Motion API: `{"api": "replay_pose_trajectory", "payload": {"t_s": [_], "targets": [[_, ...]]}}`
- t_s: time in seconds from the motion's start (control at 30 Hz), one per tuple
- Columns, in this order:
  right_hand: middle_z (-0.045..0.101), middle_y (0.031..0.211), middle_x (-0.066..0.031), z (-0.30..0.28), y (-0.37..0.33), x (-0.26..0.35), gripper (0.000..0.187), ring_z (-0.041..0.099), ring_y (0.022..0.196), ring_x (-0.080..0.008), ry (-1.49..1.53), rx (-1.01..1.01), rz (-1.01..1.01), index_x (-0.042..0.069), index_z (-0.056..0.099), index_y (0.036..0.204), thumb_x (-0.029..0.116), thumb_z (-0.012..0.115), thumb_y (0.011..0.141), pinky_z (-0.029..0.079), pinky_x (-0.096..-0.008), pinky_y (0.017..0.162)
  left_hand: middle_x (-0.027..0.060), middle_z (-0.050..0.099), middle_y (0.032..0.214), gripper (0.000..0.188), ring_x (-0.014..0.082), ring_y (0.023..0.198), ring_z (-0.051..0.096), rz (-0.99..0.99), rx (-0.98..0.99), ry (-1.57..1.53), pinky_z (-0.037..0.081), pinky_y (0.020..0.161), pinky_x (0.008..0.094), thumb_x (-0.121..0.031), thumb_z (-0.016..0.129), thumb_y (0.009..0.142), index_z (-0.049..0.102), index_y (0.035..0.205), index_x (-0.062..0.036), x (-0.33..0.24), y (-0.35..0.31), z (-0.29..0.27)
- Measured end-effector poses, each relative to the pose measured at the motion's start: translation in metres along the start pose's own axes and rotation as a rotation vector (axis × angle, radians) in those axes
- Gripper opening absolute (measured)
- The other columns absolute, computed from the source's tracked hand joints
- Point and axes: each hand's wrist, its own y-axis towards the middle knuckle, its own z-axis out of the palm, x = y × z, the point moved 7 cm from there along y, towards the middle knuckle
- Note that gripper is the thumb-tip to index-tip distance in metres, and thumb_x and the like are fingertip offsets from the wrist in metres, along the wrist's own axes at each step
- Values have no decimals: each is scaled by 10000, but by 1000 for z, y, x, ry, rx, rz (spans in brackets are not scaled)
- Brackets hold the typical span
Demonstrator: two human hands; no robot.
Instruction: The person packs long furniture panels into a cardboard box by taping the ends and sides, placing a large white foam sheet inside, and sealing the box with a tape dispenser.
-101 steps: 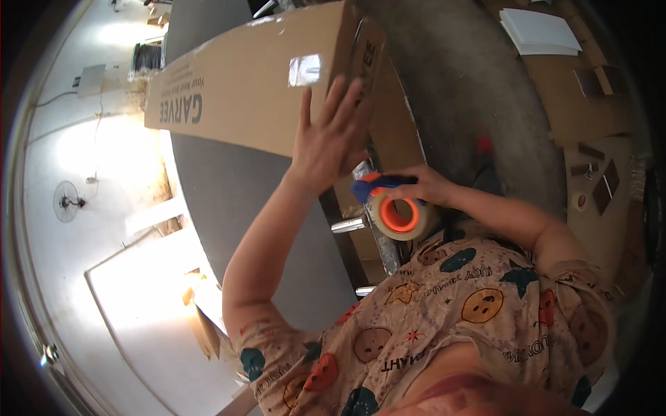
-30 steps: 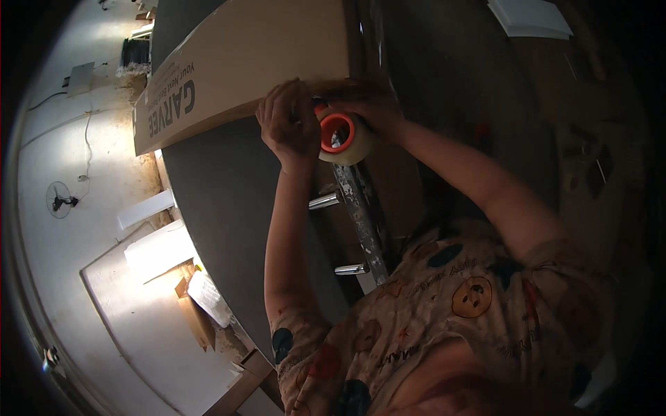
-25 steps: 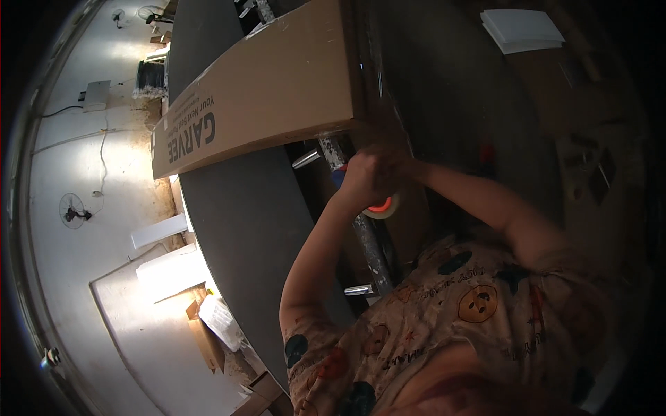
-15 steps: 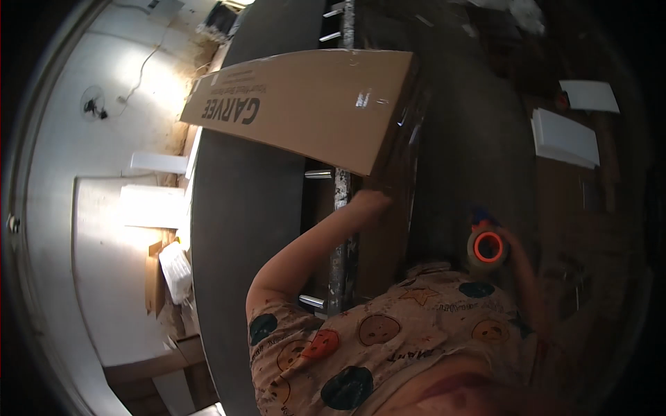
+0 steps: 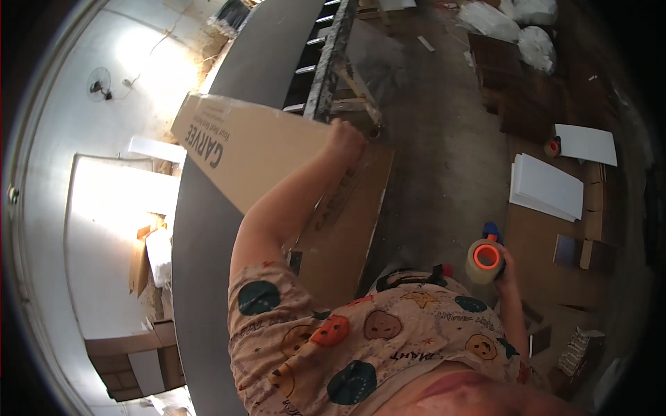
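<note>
A large flat brown cardboard carton (image 5: 267,149) lies across the grey conveyor belt (image 5: 208,239), and its printed narrow side (image 5: 340,229) faces my body. My left hand (image 5: 347,142) is closed at the carton's far edge, its fingers partly hidden. Low on the right, my right hand (image 5: 508,272) grips a tape dispenser (image 5: 484,260) with a wide roll of clear tape on an orange hub and a blue part at its tip. The dispenser is apart from the carton.
Past the carton, the metal roller frame (image 5: 326,66) runs away on a wooden stand (image 5: 361,97). White sheets (image 5: 548,187) lie on flat cardboard at the right, with another tape roll (image 5: 552,147) beside them. White plastic bags (image 5: 489,21) sit far right. A wall fan (image 5: 99,84) is at left.
The carton has swung round and come nearer, so its printed side now shows. My left hand has gone farther away along its edge. My right hand still holds the tape dispenser.
</note>
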Motion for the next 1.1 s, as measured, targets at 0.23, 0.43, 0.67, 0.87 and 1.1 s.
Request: {"api": "replay_pose_trajectory", "payload": {"t_s": [0.23, 0.43, 0.67, 0.87, 1.1], "targets": [[594, 1202, -109, 1, 98, 25, 479, 573, 1109, -248, 216, 12, 184, 56, 561, 1217, 345, 543, 835, 453, -398, 978, 153, 676, 775, 454, 318, 837, 637, -656, -201, -881, 443, 826, 403, -469, 526, 920, 715, 762, -87, 98, -32, -2], [556, 1227, -132, 72, 201, 82, 592, 539, 1128, -302, 271, 108, 352, 44, 527, 1248, 277, 541, 704, 411, -461, 1016, 93, 667, 698, 328, 292, 750, 639, -598, -56, -672, 416, 793, 395, -395, 642, 847, 726, 782, -84, 179, 22, 77], [604, 1110, -74, 109, 353, 224, 489, 568, 1038, -275, 451, -77, 91, 129, 569, 1184, 336, 528, 743, 444, -449, 888, 185, 673, 907, 311, 344, 853, 656, -245, 133, -1012, 518, 747, 404, -308, 703, 803, 693, 1005, -71, 211, 295, 147], [613, 1057, -93, 182, 471, 331, 493, 593, 916, -273, 503, 33, 77, 115, 580, 1163, 374, 546, 745, 488, -438, 760, 191, 646, 952, 300, 355, 891, 630, 289, -132, -1199, 511, 783, 425, -248, 693, 787, 664, 1026, -69, 115, 575, 120], [596, 1157, -148, 223, 697, 416, 519, 588, 1031, -330, 440, 279, 194, 40, 532, 1246, 312, 544, 804, 482, -498, 888, 184, 670, 989, 431, 361, 965, 624, 82, 268, -1296, 496, 834, 460, -408, 647, 821, 645, 1116, -93, 150, 699, 289]]}}
